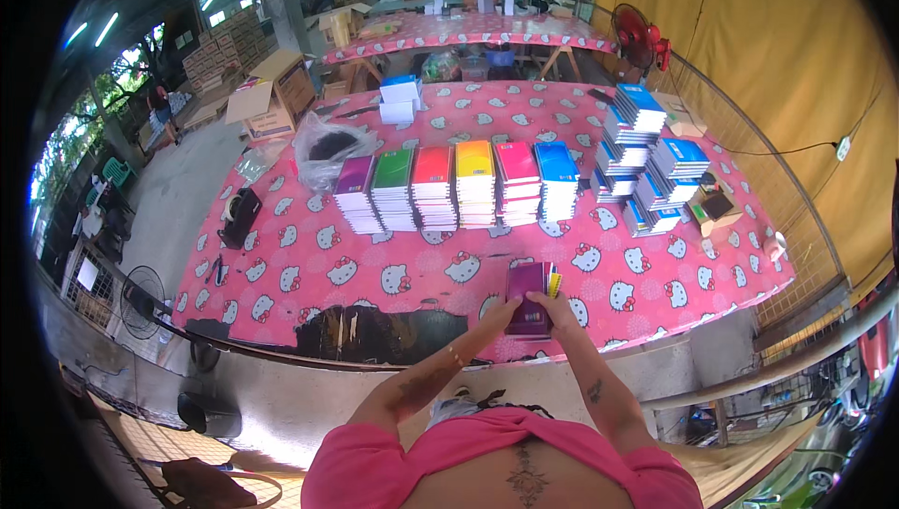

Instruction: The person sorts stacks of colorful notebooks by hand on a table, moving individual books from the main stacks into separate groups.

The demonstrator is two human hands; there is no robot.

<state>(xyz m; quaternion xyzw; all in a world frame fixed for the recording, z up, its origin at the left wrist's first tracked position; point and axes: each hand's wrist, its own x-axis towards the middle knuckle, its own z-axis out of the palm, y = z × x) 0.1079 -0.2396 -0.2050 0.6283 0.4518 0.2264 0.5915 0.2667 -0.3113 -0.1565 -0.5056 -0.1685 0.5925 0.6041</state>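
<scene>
While your left hand and right hand clamp the sides of a purple-topped notebook bundle, thumbs on its cover | bundle: over the near part of the pink cat-print tablecloth, resting or lifted unclear | coloured edges fan out rightward; even side pressure should keep corners flush.

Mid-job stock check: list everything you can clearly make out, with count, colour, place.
held notebooks: uncounted, purple on top, table's near edge
notebook stacks: six, assorted colours, mid-table row
notebook piles: several, blue and white, table's right
tape dispenser: one, black, table's left
plastic bag: one, clear, table's far left
large open carton: one, brown, by far-left corner
tables: two, pink, near and far
red fan: one, red, far right
left hand: one, bare, holding notebooks
right hand: one, bare, likewise
</scene>
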